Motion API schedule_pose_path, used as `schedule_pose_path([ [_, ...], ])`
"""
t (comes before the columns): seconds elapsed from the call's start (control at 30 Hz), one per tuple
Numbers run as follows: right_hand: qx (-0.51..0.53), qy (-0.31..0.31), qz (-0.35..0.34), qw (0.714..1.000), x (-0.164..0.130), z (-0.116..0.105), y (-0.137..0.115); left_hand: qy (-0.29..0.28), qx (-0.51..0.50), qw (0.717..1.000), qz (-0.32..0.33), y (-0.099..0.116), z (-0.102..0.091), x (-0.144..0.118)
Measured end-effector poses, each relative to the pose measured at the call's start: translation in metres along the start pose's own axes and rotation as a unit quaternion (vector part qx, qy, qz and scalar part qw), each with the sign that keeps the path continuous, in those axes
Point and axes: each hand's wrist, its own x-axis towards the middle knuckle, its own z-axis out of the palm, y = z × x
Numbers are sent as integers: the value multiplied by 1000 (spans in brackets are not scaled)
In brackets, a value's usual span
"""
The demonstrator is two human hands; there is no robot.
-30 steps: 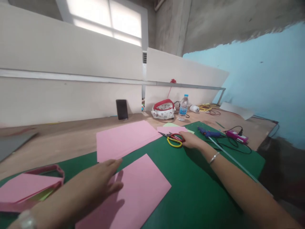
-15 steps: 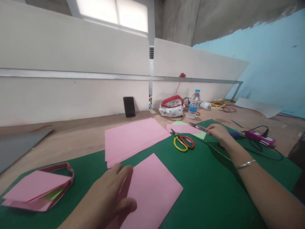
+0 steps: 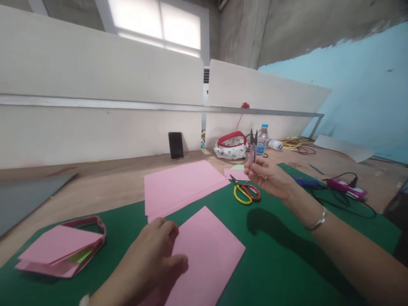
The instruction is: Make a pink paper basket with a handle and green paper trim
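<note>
My right hand [image 3: 270,177] is raised above the green cutting mat [image 3: 287,255] and grips small thread snips [image 3: 253,146], their blades pointing up. Just below it on the mat lie scissors with yellow and red handles [image 3: 245,192]. My left hand [image 3: 153,255] rests flat on the left edge of a single pink paper sheet [image 3: 207,255] near the mat's front. A stack of larger pink sheets [image 3: 181,185] lies behind it, partly on the wooden table.
Folded pink paper pieces [image 3: 60,250] sit at the mat's left. A blue glue gun [image 3: 307,183], a pink power strip [image 3: 346,189] with black cable, a water bottle [image 3: 262,139], a pouch [image 3: 230,146] and a phone [image 3: 176,145] lie further back, before white partition boards.
My right hand left the scissors, reached right to the snips on the mat, and has lifted them upright into the air. My left hand stayed on the pink sheet.
</note>
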Motion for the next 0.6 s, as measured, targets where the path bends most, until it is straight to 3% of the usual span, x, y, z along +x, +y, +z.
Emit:
schedule_pose_path([
  [0.2, -74, -109, 92, 987, -9, 41, 24, 5, 84, 996, 25, -3, 4, -4],
  [0.37, -180, -113, 146, 966, -10, 38, 44, 85, 147, 985, -5, -22, 7, 9],
  [0.47, -218, -107, 173, 955, -12, 37, 43, 73, 167, 983, 1, -24, 8, 12],
  [0.6, -217, -177, 216, 936, -24, 47, 39, 52, 194, 979, 27, -13, 12, 5],
])
